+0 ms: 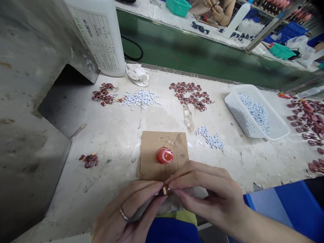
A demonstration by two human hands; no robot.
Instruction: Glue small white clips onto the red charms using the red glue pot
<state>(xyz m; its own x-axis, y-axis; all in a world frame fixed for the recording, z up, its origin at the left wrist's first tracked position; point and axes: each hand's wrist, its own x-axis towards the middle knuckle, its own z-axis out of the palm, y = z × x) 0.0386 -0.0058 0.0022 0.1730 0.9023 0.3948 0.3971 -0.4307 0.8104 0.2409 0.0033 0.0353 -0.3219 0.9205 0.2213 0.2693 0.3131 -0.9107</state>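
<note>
Left hand: 1, with 1 ring; thumb and forefinger pinched the held piece.
Right hand: 1; thumb and fingertips pinched 1 pale bit, too small to identify.
Held piece: 1, tan and dark, located between the 2 hands at the fingertips.
Cardboard: 1 sheet, just beyond both hands.
Red pot: 1, on the cardboard, beyond the fingertips.
Dark red clusters: 3; 2 were beyond and left of the left hand, 1 beyond the right hand.
Pale piles: 2 on the table; 1 beyond each hand, individual pieces too many to count.
Basket: 1, beyond and right of the right hand, with 1 heap of pale pieces inside.
Bottle: 1, well beyond the left hand.
Cloth: 1, just beside the bottle.
</note>
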